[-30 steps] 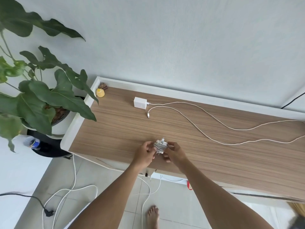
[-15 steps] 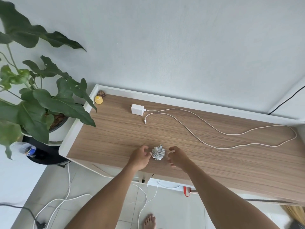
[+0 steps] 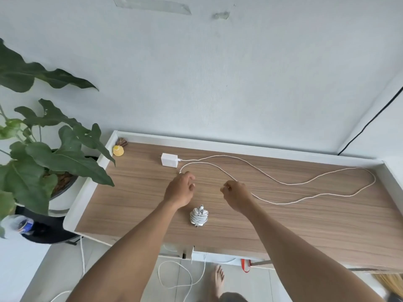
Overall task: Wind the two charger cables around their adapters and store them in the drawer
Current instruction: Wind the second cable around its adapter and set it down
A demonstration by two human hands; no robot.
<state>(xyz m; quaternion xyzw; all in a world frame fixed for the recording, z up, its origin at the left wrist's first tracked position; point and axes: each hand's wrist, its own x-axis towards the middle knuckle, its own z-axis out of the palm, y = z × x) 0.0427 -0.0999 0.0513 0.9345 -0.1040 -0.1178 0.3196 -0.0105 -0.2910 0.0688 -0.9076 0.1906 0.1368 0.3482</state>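
Note:
A wound charger bundle (image 3: 198,216), white cable wrapped around its adapter, lies on the wooden desk top (image 3: 135,192) near the front edge, with no hand on it. Farther back lies a second white adapter (image 3: 169,159) with its long white cable (image 3: 305,182) spread loose to the right. My left hand (image 3: 180,188) hovers just short of that cable's free plug end, fingers loosely curled and holding nothing. My right hand (image 3: 236,196) is over the cable's near strand, fingers curled; whether it touches the cable is unclear.
A small yellow object (image 3: 118,150) sits at the desk's back left corner. A large potted plant (image 3: 54,162) stands left of the desk. White cords (image 3: 181,277) trail on the tiled floor beside my bare foot (image 3: 218,280). A raised white rim (image 3: 239,147) borders the desk.
Both hands have let go of the wound bundle and moved away from me toward the second charger. The bundle stays on the desk near the front edge.

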